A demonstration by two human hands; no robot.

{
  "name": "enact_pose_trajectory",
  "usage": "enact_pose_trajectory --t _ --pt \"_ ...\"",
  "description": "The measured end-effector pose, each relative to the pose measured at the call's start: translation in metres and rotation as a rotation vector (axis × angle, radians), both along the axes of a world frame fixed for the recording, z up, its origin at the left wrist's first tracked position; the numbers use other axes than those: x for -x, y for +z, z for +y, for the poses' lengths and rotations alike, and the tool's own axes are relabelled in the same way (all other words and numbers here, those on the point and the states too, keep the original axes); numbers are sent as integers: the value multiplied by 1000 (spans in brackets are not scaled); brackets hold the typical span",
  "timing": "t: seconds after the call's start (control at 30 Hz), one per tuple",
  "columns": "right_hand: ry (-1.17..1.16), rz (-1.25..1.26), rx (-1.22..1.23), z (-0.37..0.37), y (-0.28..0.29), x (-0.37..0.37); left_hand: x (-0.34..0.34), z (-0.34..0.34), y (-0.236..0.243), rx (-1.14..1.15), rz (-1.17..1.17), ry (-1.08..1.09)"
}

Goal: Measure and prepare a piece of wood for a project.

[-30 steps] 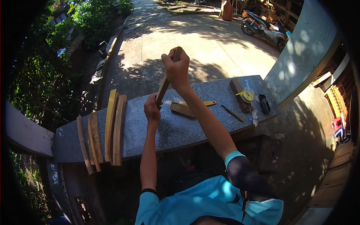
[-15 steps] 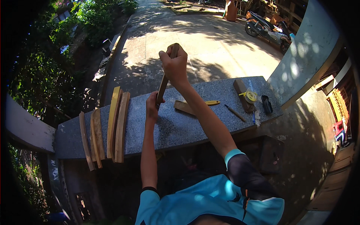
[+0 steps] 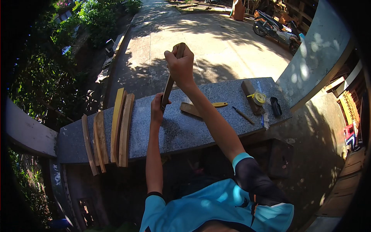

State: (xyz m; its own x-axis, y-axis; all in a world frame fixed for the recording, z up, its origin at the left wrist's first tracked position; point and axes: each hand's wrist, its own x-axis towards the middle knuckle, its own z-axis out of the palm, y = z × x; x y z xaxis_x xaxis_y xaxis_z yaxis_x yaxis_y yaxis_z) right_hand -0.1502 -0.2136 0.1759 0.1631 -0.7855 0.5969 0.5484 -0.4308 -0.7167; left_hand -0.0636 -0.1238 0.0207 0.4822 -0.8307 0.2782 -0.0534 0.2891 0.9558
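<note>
A narrow dark wooden strip [image 3: 168, 89] is held slanting upward over the stone slab [image 3: 185, 139]. My right hand [image 3: 181, 65] is wrapped in a fist round its upper end, and the tip pokes out above the fingers. Lower down, my left hand [image 3: 156, 109] grips the other end, just above the slab. Beside my right forearm lie a flat wooden block [image 3: 190, 110] and a tool with a yellow handle [image 3: 220, 104], partly hidden by that arm.
Several wooden strips [image 3: 125, 131] lie on the left, some overhanging the near edge. On the right are a slim dark tool [image 3: 243, 115], a brown block [image 3: 249, 92], a clear-and-yellow round item [image 3: 258, 99] and a black object [image 3: 275, 106]. A motorbike [image 3: 276, 31] stands beyond.
</note>
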Motion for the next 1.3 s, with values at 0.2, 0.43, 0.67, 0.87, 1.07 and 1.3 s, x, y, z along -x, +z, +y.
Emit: enact_pose_trajectory --t 0.2,0.43,0.67,0.87,1.07,1.3 --pt "-7 4 -7 4 0 -1 -6 2 -9 24 15 -23" --pt "-14 10 0 4 2 1 -4 5 -6 -44 66 -6" --pt "-25 19 1 2 0 1 -12 11 -3 -223 40 -114" --pt "17 10 -10 3 -1 1 -27 23 -48 -440 153 -81" --pt "25 16 -6 -2 -1 -2 -28 24 -47 -492 117 -69" --pt "37 4 -23 3 2 -2 -24 26 -39 -509 144 -60"
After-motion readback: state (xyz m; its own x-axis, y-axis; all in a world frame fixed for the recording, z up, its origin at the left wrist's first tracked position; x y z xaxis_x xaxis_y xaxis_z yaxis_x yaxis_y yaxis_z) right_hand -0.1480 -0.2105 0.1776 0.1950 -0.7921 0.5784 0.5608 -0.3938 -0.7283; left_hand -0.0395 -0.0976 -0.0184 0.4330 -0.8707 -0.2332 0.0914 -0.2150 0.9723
